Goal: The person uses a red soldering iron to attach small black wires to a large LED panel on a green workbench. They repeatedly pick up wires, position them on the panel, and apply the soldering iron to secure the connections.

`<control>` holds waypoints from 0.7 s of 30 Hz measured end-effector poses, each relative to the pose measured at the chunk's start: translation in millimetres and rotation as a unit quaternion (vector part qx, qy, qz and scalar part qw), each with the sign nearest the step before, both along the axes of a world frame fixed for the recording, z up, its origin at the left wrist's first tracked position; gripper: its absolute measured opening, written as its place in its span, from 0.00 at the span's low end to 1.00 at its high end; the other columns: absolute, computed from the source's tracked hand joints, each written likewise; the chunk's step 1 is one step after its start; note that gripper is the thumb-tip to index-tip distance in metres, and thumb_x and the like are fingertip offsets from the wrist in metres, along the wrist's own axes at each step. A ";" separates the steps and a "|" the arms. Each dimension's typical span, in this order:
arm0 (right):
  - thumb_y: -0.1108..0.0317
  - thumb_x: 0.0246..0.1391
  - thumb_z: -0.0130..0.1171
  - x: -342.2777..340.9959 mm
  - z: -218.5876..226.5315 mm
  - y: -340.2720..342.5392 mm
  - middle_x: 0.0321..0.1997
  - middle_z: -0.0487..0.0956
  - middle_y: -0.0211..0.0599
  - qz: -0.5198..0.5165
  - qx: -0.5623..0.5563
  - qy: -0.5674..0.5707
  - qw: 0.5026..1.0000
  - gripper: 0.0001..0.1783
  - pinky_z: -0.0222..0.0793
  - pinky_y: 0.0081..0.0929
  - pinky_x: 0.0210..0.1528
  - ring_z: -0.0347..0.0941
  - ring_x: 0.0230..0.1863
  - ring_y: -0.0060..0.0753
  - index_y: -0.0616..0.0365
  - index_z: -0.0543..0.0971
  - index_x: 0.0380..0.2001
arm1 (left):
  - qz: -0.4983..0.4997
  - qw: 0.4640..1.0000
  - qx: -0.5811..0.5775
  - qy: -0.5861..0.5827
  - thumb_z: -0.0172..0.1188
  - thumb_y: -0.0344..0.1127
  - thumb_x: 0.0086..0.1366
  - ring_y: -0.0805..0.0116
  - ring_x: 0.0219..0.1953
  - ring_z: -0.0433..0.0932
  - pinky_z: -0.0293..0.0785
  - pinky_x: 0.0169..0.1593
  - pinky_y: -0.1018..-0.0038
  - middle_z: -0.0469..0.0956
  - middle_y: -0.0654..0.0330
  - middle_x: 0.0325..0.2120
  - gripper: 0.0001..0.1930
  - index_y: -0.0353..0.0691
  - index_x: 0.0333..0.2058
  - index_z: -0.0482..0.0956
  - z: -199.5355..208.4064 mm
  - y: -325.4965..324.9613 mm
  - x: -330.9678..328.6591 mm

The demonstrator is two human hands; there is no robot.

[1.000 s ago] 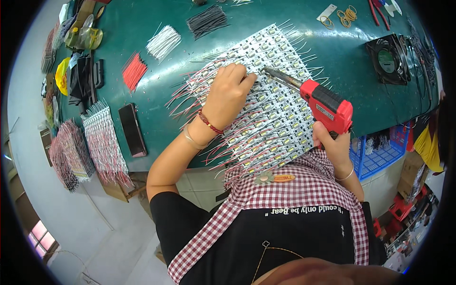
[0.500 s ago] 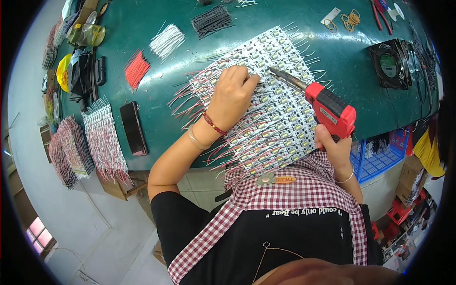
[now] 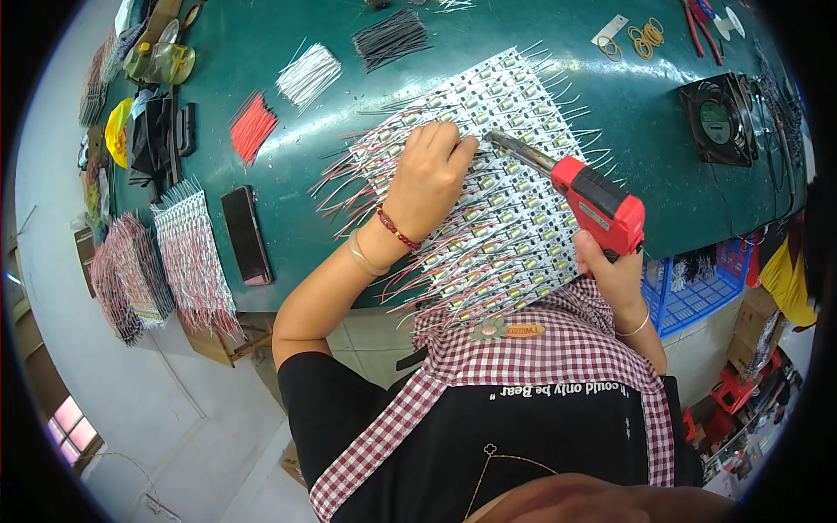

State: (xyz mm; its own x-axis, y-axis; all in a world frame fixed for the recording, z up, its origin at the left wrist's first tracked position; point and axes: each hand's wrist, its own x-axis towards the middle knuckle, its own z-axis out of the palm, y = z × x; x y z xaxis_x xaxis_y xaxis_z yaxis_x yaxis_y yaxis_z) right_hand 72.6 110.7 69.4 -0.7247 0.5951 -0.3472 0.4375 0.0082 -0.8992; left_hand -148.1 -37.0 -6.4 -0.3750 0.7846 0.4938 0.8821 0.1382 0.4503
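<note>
1. Head view, straight down over a green bench: left hand lying palm-down on a white sheet of small light boards, fingers curled and pressed together at the tips, seemingly pinning one spot flat so it cannot shift. Whether a wire is pinched under the fingertips cannot be told.
2. Right hand wrapped tight around the grip of a red soldering gun, metal tip aimed up-left and ending just beside the left fingertips, probably so heat and holding finger meet at one joint.
3. Sheet of boards set slantwise across the bench, near edge overhanging toward a checked apron; red and white wire ends fanning out along both long sides.
4. Further out to the left: red wire bundle, white wire bundle and black wire bundle, each sorted by colour, well apart from the hands yet within reach.
5. Dark phone lying flat near the bench's front edge, with finished wired strips stacked just beside it and hanging over the edge.
6. Far right: small black fan on the bench, perhaps for fumes; rubber bands beyond the sheet's top corner.
</note>
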 end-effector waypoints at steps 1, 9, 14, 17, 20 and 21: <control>0.71 0.49 0.67 0.5 -1.1 -0.5 0.29 0.77 0.26 -0.001 0.004 -0.001 1.000 0.13 0.66 0.16 0.28 0.70 0.27 0.13 0.63 0.77 0.37 | 0.002 1.000 -0.003 -0.001 0.55 0.20 0.48 0.61 0.29 0.67 0.65 0.36 0.68 0.64 0.58 0.24 0.11 0.35 0.33 0.78 0.5 -0.1 0.2; 0.71 0.56 0.57 -6.4 12.1 -5.2 0.17 0.73 0.28 -0.032 0.004 0.032 0.999 0.11 0.60 0.17 0.19 0.67 0.16 0.17 0.60 0.74 0.20 | -0.004 1.000 -0.021 0.000 0.54 0.20 0.47 0.61 0.30 0.68 0.64 0.36 0.68 0.65 0.58 0.25 0.12 0.36 0.33 0.77 4.9 -0.8 0.1; 0.70 0.58 0.55 -7.4 13.1 -5.5 0.15 0.72 0.29 -0.024 0.014 0.036 0.999 0.14 0.58 0.17 0.19 0.66 0.16 0.18 0.60 0.73 0.18 | 0.004 0.999 -0.028 0.025 0.55 0.21 0.47 0.62 0.31 0.68 0.63 0.36 0.69 0.66 0.60 0.25 0.11 0.38 0.32 0.78 4.7 -0.5 -0.4; 0.70 0.58 0.54 -6.3 12.5 -5.7 0.15 0.72 0.29 -0.017 0.007 0.036 0.999 0.15 0.59 0.17 0.19 0.66 0.16 0.18 0.60 0.73 0.17 | 0.010 0.998 -0.032 0.044 0.55 0.21 0.47 0.64 0.31 0.69 0.63 0.35 0.69 0.66 0.61 0.25 0.11 0.39 0.31 0.78 6.3 -0.9 -1.1; 0.70 0.58 0.54 -2.2 10.9 -5.4 0.16 0.72 0.30 -0.019 0.011 0.044 0.999 0.12 0.59 0.18 0.19 0.66 0.15 0.19 0.63 0.74 0.22 | 0.016 0.997 -0.040 0.056 0.56 0.22 0.47 0.64 0.31 0.69 0.62 0.35 0.69 0.66 0.61 0.25 0.11 0.39 0.31 0.78 12.9 -3.1 -3.9; 0.70 0.59 0.54 -0.3 10.6 -5.4 0.16 0.71 0.30 -0.022 0.015 0.048 0.999 0.10 0.60 0.18 0.19 0.66 0.15 0.19 0.64 0.75 0.25 | 0.020 0.997 -0.045 0.062 0.56 0.22 0.47 0.65 0.31 0.69 0.62 0.35 0.69 0.66 0.62 0.25 0.11 0.39 0.31 0.78 18.3 -6.0 -5.4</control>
